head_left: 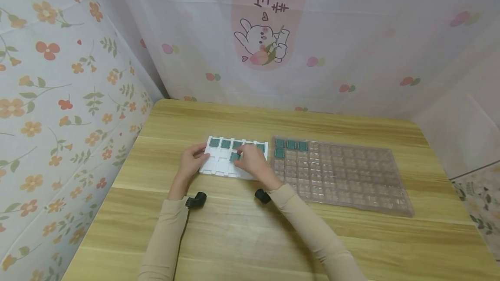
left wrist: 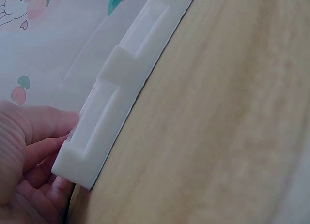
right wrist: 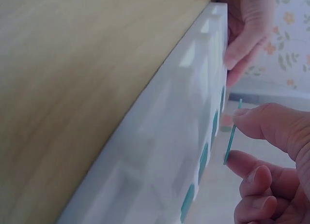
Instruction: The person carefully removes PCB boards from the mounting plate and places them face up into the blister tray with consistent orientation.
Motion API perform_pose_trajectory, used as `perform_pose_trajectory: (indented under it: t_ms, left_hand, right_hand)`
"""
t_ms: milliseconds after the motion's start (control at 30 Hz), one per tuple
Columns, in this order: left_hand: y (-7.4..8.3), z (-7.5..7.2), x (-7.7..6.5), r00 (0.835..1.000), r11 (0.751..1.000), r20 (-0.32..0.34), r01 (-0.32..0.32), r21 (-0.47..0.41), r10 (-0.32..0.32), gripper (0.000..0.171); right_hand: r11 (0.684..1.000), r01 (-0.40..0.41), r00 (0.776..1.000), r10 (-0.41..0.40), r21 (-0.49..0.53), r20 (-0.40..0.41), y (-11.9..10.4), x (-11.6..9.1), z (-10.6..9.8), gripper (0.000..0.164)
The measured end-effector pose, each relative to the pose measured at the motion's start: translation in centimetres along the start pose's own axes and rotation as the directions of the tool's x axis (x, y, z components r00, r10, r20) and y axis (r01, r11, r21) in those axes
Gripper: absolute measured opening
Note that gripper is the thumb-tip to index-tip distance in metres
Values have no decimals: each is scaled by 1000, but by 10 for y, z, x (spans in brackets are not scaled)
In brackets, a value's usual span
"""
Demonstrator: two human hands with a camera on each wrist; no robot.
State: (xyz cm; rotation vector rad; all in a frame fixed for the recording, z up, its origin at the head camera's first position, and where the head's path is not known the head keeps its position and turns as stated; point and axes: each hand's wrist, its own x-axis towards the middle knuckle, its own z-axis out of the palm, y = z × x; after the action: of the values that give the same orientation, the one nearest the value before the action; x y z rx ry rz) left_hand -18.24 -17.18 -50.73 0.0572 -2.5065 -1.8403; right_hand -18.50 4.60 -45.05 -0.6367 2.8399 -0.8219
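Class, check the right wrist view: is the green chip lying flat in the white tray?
No, the right hand pinches the green chip between thumb and finger, with a gap separating it from the white tray.

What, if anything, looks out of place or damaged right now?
Nothing stands out. Green chips line the far row of the white tray, and four more sit in the clear tray. One chip is tilted, but the right hand holds it. No spill or breakage shows.
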Motion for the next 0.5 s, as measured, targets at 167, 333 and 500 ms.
perform_pose_trajectory:
  t_ms: [167, 333, 500]
  left_hand:
    - [0, 0, -1, 1000, 1000, -2, 1, 5, -1, 40]
    - [0, 0, 0, 1000, 1000, -4, 7, 14, -7, 40]
    - [0, -1, 0, 1000, 1000, -7, 12, 25, -12, 41]
  right_hand:
    - [999, -6, 1000, 5, -50, -24, 8, 0, -4, 23]
    - [998, 9, 998, -13, -66, -57, 16, -1, -9, 23]
    - [996, 7, 997, -13, -87, -76, 25, -4, -16, 24]
